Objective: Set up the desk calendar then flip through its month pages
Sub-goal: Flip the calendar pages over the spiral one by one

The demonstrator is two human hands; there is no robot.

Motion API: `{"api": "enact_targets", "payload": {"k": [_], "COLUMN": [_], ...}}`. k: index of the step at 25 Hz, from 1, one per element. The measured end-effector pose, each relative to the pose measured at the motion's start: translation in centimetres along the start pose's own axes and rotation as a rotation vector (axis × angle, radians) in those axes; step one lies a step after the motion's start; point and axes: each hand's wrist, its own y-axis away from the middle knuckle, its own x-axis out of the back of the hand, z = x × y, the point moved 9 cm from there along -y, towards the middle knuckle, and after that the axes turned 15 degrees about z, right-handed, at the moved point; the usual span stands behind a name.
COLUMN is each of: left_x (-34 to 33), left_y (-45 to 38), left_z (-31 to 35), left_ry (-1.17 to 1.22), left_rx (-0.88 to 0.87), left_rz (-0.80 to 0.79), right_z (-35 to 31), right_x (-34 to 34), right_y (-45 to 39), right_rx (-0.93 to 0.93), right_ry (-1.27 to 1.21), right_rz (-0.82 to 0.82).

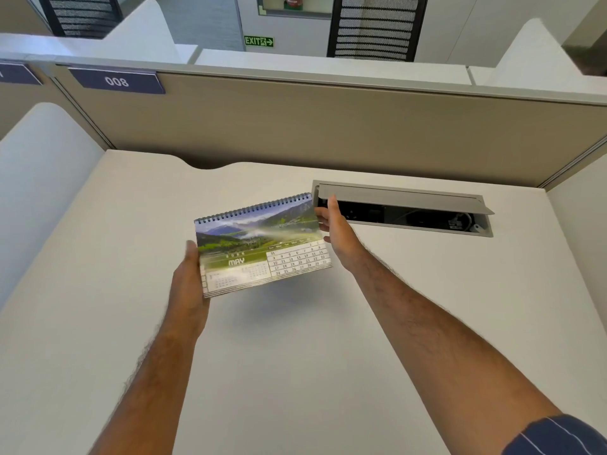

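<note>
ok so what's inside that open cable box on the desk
The box holds a dark cavity with a pale cable and white connector near its right end. The right hand hides part of its left end; the raised lid covers the rear.

Both my forearms reach forward and angle inward toward each other, bare to the elbow, with a dark striped sleeve point(555, 435) showing on my right upper arm. My left hand point(189, 280) grips the calendar point(262, 244) at its lower left edge, thumb laid on the front, the other fingers hidden behind. My right hand point(338, 231) holds the upper right edge, thumb pointing up, fingers curled at the edge.
</note>
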Motion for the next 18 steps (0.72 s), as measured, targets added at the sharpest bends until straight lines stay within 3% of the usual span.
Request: {"api": "enact_targets", "payload": {"k": [5, 18], "left_x": [-0.2, -1.8], "left_y": [-0.8, -3.2], "left_z": [3.5, 5.0], "left_ry": [0.225, 0.012], "left_rx": [-0.003, -0.058], "left_rz": [-0.016, -0.033], "right_z": [0.0, -0.5], "right_x": [-0.2, -0.2], "right_y": [0.3, 0.0], "right_rx": [0.018, 0.025], "right_ry": [-0.005, 0.015], "right_rz": [-0.034, -0.018]}}
